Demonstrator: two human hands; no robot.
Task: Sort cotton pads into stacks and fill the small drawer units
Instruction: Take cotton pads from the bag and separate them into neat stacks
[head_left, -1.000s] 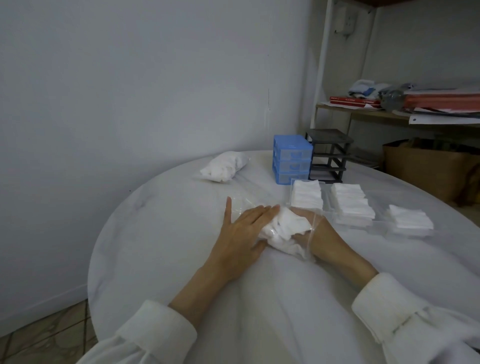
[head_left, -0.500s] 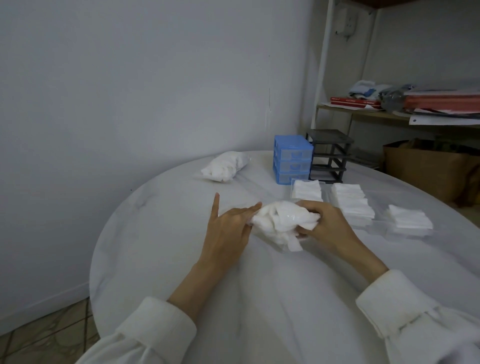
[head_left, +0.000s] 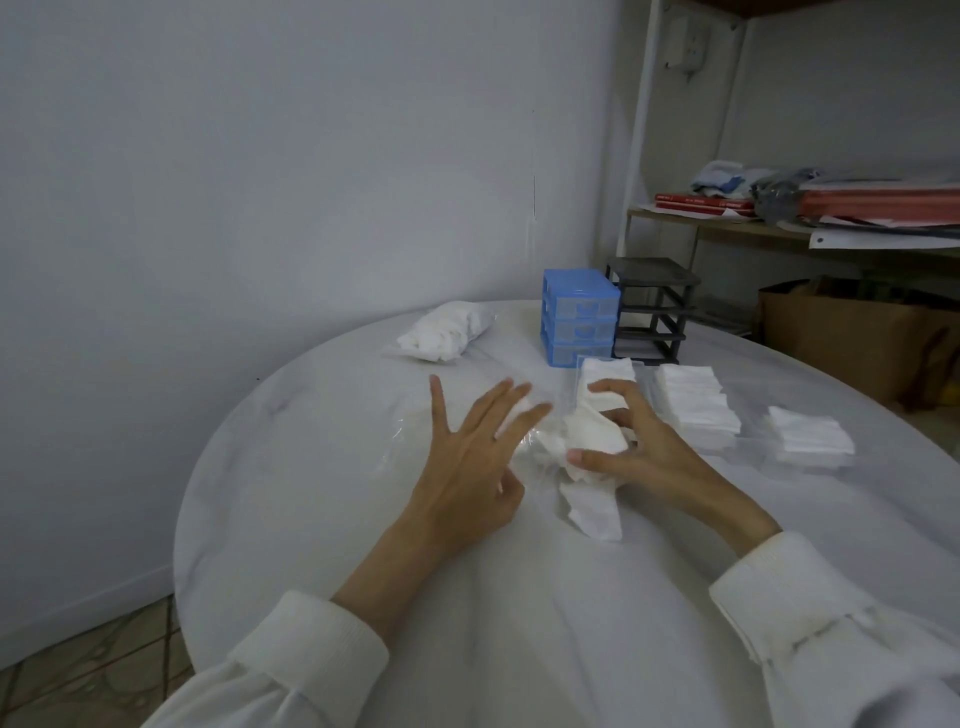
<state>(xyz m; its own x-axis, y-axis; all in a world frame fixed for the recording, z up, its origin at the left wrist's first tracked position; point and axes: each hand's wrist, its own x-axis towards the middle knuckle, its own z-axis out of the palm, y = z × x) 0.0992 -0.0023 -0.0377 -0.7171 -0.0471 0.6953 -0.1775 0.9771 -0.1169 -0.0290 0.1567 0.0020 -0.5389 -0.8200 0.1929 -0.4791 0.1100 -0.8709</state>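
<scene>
1. Head view shows the loose clump of cotton pads now spilled onto the round table, free of the clear plastic bag that wrapped it half a second ago; one pad trails toward the person.
2. Left hand has let go: its fingers are spread straight and hold nothing, hovering over the flattened bag, where before they pressed against the bundle.
3. Right hand curls its fingers and thumb over the clump, gripping the pads from the right.
4. Three neat stacks lie to the right: one just behind the right hand, a larger one beside it, and a third further right.
5. Blue drawer unit and black drawer unit stand side by side behind the stacks; the blue drawers are closed, while the black frame's slots look open.
6. A second, full bag of pads waits further back.
7. Judged from this, unbagging is done and squaring the clump into a stack comes next; filling drawers remains ahead.
</scene>
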